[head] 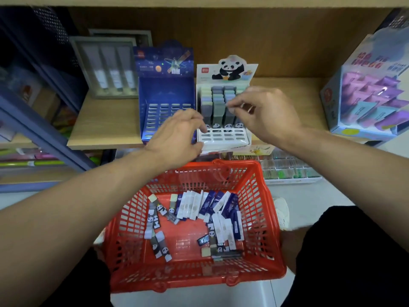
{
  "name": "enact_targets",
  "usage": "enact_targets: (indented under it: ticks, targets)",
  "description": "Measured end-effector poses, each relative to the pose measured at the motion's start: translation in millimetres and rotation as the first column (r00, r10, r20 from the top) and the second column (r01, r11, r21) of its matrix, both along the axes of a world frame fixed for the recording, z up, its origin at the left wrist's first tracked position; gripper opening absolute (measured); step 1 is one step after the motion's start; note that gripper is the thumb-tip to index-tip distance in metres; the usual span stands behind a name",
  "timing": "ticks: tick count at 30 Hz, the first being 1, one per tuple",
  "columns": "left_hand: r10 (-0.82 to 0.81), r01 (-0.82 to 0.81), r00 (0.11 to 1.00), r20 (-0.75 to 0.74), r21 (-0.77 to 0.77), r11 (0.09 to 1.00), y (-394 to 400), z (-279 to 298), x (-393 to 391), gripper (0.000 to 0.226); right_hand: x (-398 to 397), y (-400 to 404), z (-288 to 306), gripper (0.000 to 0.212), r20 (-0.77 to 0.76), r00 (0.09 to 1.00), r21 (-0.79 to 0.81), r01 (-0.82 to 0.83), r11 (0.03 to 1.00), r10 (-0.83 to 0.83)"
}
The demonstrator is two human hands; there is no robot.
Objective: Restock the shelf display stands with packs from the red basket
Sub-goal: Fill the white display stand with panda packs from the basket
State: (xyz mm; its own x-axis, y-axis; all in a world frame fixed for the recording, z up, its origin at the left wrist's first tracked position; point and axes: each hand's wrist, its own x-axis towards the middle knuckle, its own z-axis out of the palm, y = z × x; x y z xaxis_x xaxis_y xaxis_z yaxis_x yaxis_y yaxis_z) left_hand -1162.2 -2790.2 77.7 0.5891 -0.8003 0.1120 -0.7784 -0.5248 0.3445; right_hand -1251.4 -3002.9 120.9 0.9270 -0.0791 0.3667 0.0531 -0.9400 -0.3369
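A red basket (263,218) rests below the shelf and holds several panda packs (158,247) and blue-and-white packs (212,202). On the shelf stands a white panda display stand (221,138) with rows of grey and pastel packs (218,103) in it. To its left is a blue space-themed stand (166,94) with bare slots. My left hand (177,134) grips the panda stand's front left corner. My right hand (265,114) hovers over the stand's right rows, fingertips pinched on a pack there.
A grey box of tubes (108,67) stands at the back left of the wooden shelf (106,125). A light blue box of purple packs (371,91) sits at the right. Clear trays of small items (287,169) lie below the shelf.
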Motion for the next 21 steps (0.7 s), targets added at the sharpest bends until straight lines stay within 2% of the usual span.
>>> enact_targets:
  ticks: [2,3,5,6,8,10,11,12,14,16,17,18,21]
  targets:
    - [-0.006,0.008,0.999,0.048,-0.046,0.999,8.4,-4.7,-3.9,0.017,-11.1,16.9,-1.1,0.016,-0.058,0.980,0.019,-0.190,0.982,0.191]
    - [-0.017,0.017,1.000,0.011,-0.003,1.000,15.4,-10.4,-8.4,0.014,-16.9,25.1,-10.4,0.016,-0.133,0.958,0.022,-0.254,0.967,0.255]
    - [-0.036,0.065,0.990,-0.134,0.221,0.973,29.7,-29.3,-18.6,0.015,-30.7,37.5,-40.0,0.017,-0.351,0.886,-0.032,-0.336,0.941,0.304]
    - [-0.031,0.107,0.978,-0.206,0.370,0.923,37.7,-42.5,-23.7,0.019,-38.4,42.5,-59.0,0.019,-0.492,0.813,-0.062,-0.390,0.919,0.312]
    - [0.028,0.178,0.951,-0.308,0.618,0.766,55.8,-71.5,-30.5,0.031,-50.3,49.5,-97.0,0.022,-0.751,0.594,-0.094,-0.530,0.843,0.290]
    - [0.124,0.181,0.934,-0.334,0.745,0.642,75.7,-102.4,-35.1,0.039,-54.5,53.5,-130.6,0.020,-0.890,0.411,-0.121,-0.629,0.768,0.197]
    - [0.182,0.163,0.924,-0.336,0.777,0.608,85.3,-119.9,-37.8,0.041,-54.5,55.7,-148.8,0.020,-0.918,0.367,-0.129,-0.638,0.759,0.152]
    - [0.247,0.127,0.910,-0.333,0.792,0.597,94.8,-138.1,-41.5,0.041,-53.6,58.4,-169.6,0.022,-0.928,0.352,-0.134,-0.618,0.775,0.120]
    - [0.390,0.041,0.859,-0.332,0.803,0.594,111.4,-181.1,-52.4,0.042,-52.7,67.7,-216.0,0.029,-0.925,0.374,-0.121,-0.463,0.878,0.070]
    - [0.491,0.023,0.788,-0.372,0.815,0.579,121.9,-227.5,-61.7,0.048,-57.0,78.9,-260.1,0.029,-0.914,0.401,-0.011,-0.159,0.987,0.055]
    - [0.521,0.021,0.750,-0.407,0.802,0.597,125.2,-244.1,-68.3,0.051,-62.3,87.3,-279.4,0.029,-0.910,0.408,0.059,-0.056,0.997,0.077]
    - [0.534,0.026,0.722,-0.440,0.788,0.615,126.1,-254.6,-74.0,0.050,-68.7,97.6,-298.4,0.031,-0.920,0.377,0.116,0.004,0.993,0.106]
    - [0.526,-0.015,0.706,-0.474,0.733,0.680,121.8,-272.8,-82.1,0.040,-82.9,127.6,-334.7,0.029,-0.929,0.320,0.217,0.064,0.974,0.186]
